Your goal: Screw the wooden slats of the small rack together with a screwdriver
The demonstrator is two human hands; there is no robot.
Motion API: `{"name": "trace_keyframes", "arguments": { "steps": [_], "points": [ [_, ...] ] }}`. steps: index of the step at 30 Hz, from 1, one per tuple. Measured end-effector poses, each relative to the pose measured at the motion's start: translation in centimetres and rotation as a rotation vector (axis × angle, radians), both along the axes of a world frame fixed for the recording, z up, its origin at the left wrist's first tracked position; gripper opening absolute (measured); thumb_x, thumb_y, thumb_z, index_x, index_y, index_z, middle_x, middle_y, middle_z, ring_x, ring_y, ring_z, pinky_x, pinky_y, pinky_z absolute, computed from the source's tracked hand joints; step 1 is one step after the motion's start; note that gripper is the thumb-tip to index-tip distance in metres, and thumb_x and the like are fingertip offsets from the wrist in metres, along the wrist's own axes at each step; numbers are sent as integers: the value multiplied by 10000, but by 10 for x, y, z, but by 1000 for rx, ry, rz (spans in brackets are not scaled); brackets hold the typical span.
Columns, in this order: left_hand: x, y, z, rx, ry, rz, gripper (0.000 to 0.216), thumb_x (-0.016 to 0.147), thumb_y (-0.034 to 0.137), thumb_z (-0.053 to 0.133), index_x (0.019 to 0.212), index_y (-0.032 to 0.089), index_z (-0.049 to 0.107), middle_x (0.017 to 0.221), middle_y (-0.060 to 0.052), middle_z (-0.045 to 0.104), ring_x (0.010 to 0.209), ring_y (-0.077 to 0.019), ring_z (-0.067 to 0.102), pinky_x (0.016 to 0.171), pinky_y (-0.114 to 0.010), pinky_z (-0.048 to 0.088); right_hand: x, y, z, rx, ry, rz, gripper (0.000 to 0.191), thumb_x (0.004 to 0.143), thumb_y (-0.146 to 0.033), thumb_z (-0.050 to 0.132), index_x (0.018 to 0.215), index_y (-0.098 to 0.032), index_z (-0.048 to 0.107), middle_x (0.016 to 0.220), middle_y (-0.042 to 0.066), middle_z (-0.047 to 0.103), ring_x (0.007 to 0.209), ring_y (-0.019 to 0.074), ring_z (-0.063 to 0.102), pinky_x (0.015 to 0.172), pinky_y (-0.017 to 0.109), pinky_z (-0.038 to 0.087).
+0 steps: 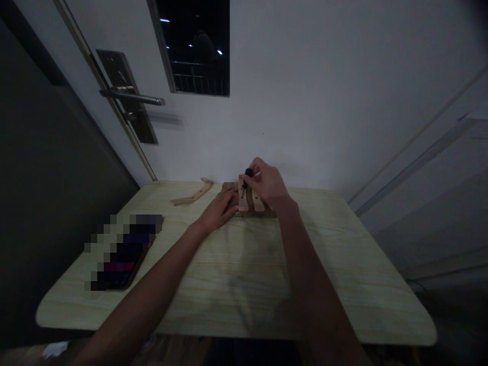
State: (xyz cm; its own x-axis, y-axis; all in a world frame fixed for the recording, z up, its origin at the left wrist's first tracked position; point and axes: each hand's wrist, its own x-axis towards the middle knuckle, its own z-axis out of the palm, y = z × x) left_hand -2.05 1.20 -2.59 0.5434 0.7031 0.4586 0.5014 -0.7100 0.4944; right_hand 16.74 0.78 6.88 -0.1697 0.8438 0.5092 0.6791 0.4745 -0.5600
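My right hand grips the black handle of a small screwdriver. Its tip points down at a pale wooden strip, where a dark screw or hole shows. A second pale strip stands just to the right, partly under my right hand. Both rest on a darker brown wooden board near the table's back edge. With fingers stretched out, my left hand lies on the board's left side, its fingertips against the left strip. Whether the screwdriver tip sits in a screw I cannot tell.
On the pale wood-grain table, a loose angled wooden piece with dark holes lies left of the board. A phone, partly blurred out, lies at the left. Behind the table stands a white door with a metal handle and a dark window.
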Motion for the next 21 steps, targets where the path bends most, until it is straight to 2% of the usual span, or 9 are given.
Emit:
{"name": "trace_keyframes", "arguments": {
  "steps": [3, 7, 12, 15, 18, 21],
  "points": [
    [0, 0, 0, -6, -3, -2, 353, 925, 430, 433, 1160, 171, 480, 1388, -162, 465, 1352, -297, 347, 1119, -500, 312, 0, -1, 2, -23, -9, 12, 197, 840, -313, 595, 1024, -247, 581, 773, -1, 659, 638, 139, 601, 630, 275, 454],
    [0, 0, 0, -6, -4, 1, 355, 929, 431, 427, 1159, 168, 487, 1377, -161, 472, 1344, -295, 357, 1119, -495, 313, 0, -3, 6, -21, -48, -21, 156, 845, -312, 598, 972, -266, 674, 793, 10, 685, 693, 158, 628, 680, 302, 479],
    [0, 0, 0, -1, -17, -9, 344, 928, 432, 431, 1137, 167, 495, 1370, -163, 475, 1326, -294, 375, 1109, -486, 321, 0, -3, 2, -9, -27, -8, 318, 842, -222, 558, 1142, -228, 661, 969, 59, 715, 810, 182, 655, 766, 337, 517],
    [0, 1, -1, 4, -3, -4, 352, 928, 436, 424, 1148, 167, 484, 1368, -170, 476, 1322, -298, 378, 1103, -494, 325, 0, -1, -1, 31, -25, 1, 383, 820, -137, 517, 1178, -193, 641, 1058, 81, 700, 856, 183, 650, 806, 340, 520],
    [0, 1, -2, 4, 1, 1, 357, 924, 439, 423, 1144, 164, 479, 1361, -175, 481, 1321, -303, 377, 1101, -498, 327, 1, 0, -2, 38, -21, 8, 379, 820, -123, 501, 1166, -193, 641, 994, 73, 704, 803, 173, 643, 785, 329, 518],
    [0, 1, -1, 3, -11, -5, 353, 922, 444, 423, 1131, 167, 488, 1357, -168, 484, 1315, -299, 384, 1099, -494, 332, 2, 0, 0, 26, -27, 22, 321, 834, -182, 543, 1138, -223, 640, 864, 39, 686, 704, 153, 615, 720, 306, 504]
  ]
}}
